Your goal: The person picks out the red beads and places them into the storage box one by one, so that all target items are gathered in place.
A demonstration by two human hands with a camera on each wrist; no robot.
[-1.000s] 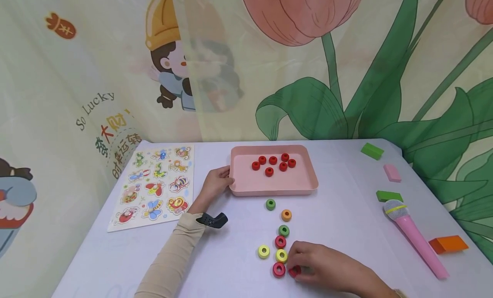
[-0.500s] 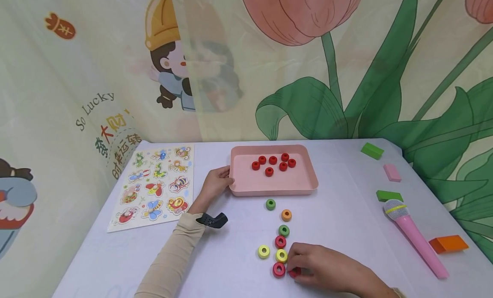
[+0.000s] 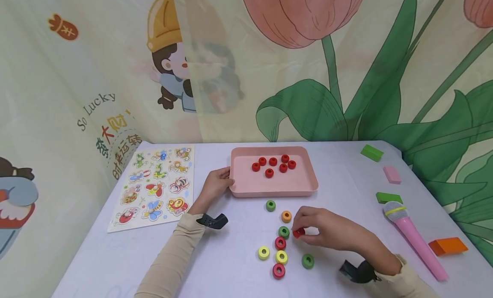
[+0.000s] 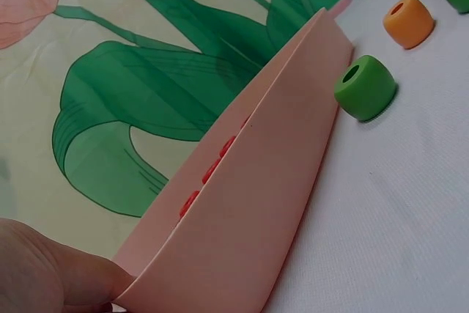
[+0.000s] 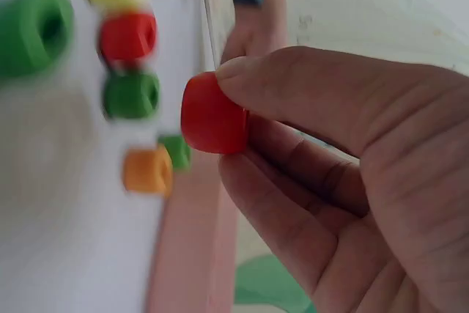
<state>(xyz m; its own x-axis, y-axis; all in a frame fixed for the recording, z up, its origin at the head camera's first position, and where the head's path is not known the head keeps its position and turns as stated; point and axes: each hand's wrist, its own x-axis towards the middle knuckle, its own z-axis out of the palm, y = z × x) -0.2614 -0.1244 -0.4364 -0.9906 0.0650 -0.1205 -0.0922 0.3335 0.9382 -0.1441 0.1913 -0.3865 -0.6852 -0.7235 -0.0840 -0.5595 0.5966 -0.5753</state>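
Between thumb and fingers my right hand pinches a red bead, held above the table to the right of the loose beads. My left hand grips the left wall of a pink tray, its thumb over the rim in the left wrist view. Several red beads lie inside the tray. In front of it are green beads, an orange bead, two yellow beads and two red beads. Another green bead lies below the right hand.
A sheet of insect pictures lies at the left. Along the right side are a pink toy microphone, an orange block, green blocks and a pink block. A printed curtain hangs behind the table.
My right hand has lifted the red bead off the table and carried it forward towards the tray, uncovering a green bead. The left hand stays on the tray.
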